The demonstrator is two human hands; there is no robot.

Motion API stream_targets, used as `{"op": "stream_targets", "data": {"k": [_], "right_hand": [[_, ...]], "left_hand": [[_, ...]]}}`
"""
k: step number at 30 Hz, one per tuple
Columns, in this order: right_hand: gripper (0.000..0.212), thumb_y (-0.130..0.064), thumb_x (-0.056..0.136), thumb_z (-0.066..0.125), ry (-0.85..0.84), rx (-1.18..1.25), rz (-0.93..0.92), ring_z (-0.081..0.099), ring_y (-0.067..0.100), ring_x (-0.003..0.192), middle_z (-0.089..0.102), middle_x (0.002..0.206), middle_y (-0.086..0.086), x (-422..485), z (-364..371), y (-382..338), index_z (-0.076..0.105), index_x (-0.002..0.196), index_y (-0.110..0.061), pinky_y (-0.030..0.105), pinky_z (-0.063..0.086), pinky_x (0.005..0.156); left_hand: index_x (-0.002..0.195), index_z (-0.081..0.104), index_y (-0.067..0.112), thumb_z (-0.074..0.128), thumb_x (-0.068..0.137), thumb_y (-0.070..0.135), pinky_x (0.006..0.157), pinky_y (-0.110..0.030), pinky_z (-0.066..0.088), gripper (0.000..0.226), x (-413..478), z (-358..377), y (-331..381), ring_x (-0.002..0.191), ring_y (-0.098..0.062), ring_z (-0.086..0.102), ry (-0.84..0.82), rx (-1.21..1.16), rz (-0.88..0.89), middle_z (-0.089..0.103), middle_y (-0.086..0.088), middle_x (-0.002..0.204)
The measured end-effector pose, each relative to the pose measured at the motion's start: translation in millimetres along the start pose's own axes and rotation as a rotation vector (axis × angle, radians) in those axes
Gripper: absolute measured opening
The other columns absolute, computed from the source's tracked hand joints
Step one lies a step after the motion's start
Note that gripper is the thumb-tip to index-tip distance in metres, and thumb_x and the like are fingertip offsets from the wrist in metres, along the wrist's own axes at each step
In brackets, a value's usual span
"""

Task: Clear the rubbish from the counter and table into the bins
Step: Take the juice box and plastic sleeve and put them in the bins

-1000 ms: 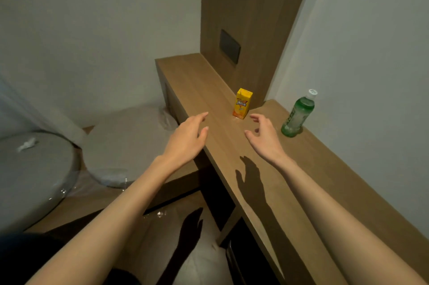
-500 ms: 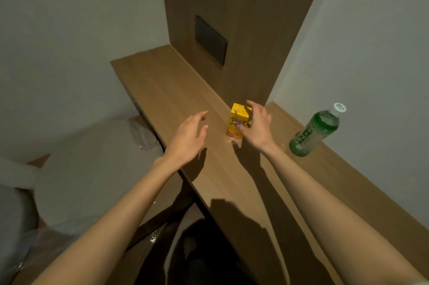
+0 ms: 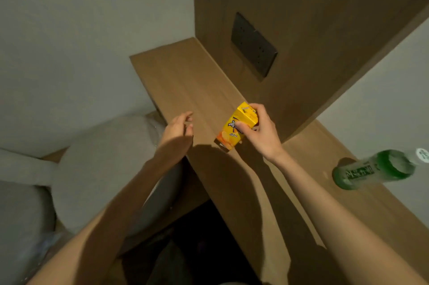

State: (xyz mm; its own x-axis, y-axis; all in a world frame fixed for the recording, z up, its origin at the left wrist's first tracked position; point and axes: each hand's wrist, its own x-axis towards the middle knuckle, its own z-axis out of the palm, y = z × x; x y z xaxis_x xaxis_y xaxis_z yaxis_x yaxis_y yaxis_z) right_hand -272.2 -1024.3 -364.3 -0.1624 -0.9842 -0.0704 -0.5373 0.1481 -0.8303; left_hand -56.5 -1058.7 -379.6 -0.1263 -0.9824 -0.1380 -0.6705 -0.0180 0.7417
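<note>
The yellow juice carton (image 3: 234,127) sits tilted, top leaning away, pinched by the right hand (image 3: 260,132) at the wooden counter (image 3: 185,80). Left of the carton, the left hand (image 3: 177,128) hovers spread, empty. A green bottle (image 3: 373,168) waits to the carton's right.

Yellow carton, green bottle, brown wood-grain surface

A yellow carton (image 3: 235,127) printed with orange fruit and dark lettering is seen; the green bottle (image 3: 380,168) is white-capped, the surface (image 3: 185,80) brown wood-grained.
</note>
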Motion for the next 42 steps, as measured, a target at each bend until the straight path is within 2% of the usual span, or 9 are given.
{"op": "stream_targets", "data": {"k": [4, 9, 13, 19, 25, 30, 34, 38, 42], "right_hand": [[0.045, -0.043, 0.084, 0.066, -0.053, 0.128, -0.046, 0.061, 0.016, 0.105, 0.058, 0.117, -0.001, 19, 50, -45, 0.043, 0.120, -0.031, 0.034, 0.056, 0.081], [0.043, -0.050, 0.078, 0.065, -0.031, 0.215, -0.040, 0.058, 0.013, 0.110, 0.057, 0.119, -0.005, 39, 129, -81, 0.043, 0.115, -0.045, 0.047, 0.051, 0.093], [0.040, -0.038, 0.082, 0.067, 0.070, 0.258, -0.051, 0.060, 0.016, 0.105, 0.061, 0.113, -0.001, 54, 182, -90, 0.046, 0.117, -0.037, 0.048, 0.049, 0.092], [0.040, -0.017, 0.085, 0.069, 0.191, 0.427, -0.012, 0.064, 0.008, 0.093, 0.063, 0.104, -0.001, 106, 227, -89, 0.047, 0.119, -0.018, 0.030, 0.054, 0.086], [0.039, -0.028, 0.084, 0.071, 0.205, 0.453, 0.017, 0.066, 0.012, 0.092, 0.066, 0.109, 0.004, 158, 257, -75, 0.048, 0.116, -0.023, 0.034, 0.054, 0.083], [0.044, -0.031, 0.085, 0.069, 0.182, 0.468, 0.021, 0.068, 0.012, 0.095, 0.067, 0.111, 0.003, 188, 267, -54, 0.049, 0.122, -0.020, 0.023, 0.055, 0.075], [0.042, -0.032, 0.085, 0.068, 0.122, 0.549, 0.084, 0.069, 0.009, 0.087, 0.070, 0.107, 0.001, 200, 274, -46, 0.049, 0.121, -0.022, 0.013, 0.050, 0.057], [0.040, -0.031, 0.086, 0.067, 0.077, 0.555, 0.098, 0.068, 0.006, 0.084, 0.069, 0.106, 0.000, 202, 279, -48, 0.049, 0.121, -0.022, 0.012, 0.049, 0.057], [0.043, -0.031, 0.086, 0.067, 0.053, 0.602, 0.167, 0.065, 0.003, 0.073, 0.069, 0.101, -0.001, 200, 275, -63, 0.049, 0.124, -0.019, 0.014, 0.049, 0.055]], "left_hand": [[0.134, 0.045, 0.012, 0.038, 0.099, 0.019, 0.085, -0.025, 0.046, 0.037, 16, -39, -55, 0.094, -0.003, 0.060, 0.041, -0.010, -0.007, 0.055, -0.007, 0.119], [0.134, 0.045, 0.014, 0.045, 0.096, 0.017, 0.082, -0.030, 0.048, 0.038, 37, -78, -129, 0.108, -0.024, 0.058, 0.036, -0.012, -0.170, 0.055, -0.009, 0.127], [0.135, 0.044, 0.009, 0.052, 0.092, 0.015, 0.084, -0.026, 0.043, 0.044, 59, -82, -188, 0.110, -0.027, 0.058, 0.013, 0.000, -0.211, 0.055, -0.011, 0.126], [0.139, 0.039, 0.009, 0.066, 0.084, 0.021, 0.096, -0.042, 0.046, 0.061, 102, -40, -262, 0.115, -0.033, 0.054, 0.004, -0.135, -0.344, 0.052, -0.019, 0.129], [0.143, 0.031, 0.018, 0.075, 0.076, 0.032, 0.102, -0.046, 0.042, 0.082, 147, 35, -311, 0.129, -0.033, 0.042, 0.019, -0.286, -0.493, 0.045, -0.019, 0.139], [0.147, 0.018, 0.025, 0.079, 0.072, 0.031, 0.105, -0.044, 0.039, 0.097, 174, 84, -345, 0.131, -0.037, 0.037, 0.023, -0.354, -0.574, 0.035, -0.019, 0.144], [0.146, 0.029, 0.022, 0.076, 0.076, 0.016, 0.101, -0.038, 0.040, 0.084, 184, 101, -362, 0.124, -0.036, 0.044, 0.079, -0.293, -0.489, 0.045, -0.019, 0.135], [0.125, 0.058, 0.012, 0.065, 0.079, 0.000, 0.082, -0.031, 0.048, 0.048, 184, 99, -370, 0.101, -0.032, 0.063, 0.198, -0.283, -0.467, 0.066, -0.016, 0.112], [0.112, 0.065, 0.006, 0.062, 0.076, -0.005, 0.076, -0.034, 0.051, 0.038, 176, 71, -348, 0.082, -0.027, 0.064, 0.336, -0.318, -0.424, 0.067, -0.016, 0.095]]}}
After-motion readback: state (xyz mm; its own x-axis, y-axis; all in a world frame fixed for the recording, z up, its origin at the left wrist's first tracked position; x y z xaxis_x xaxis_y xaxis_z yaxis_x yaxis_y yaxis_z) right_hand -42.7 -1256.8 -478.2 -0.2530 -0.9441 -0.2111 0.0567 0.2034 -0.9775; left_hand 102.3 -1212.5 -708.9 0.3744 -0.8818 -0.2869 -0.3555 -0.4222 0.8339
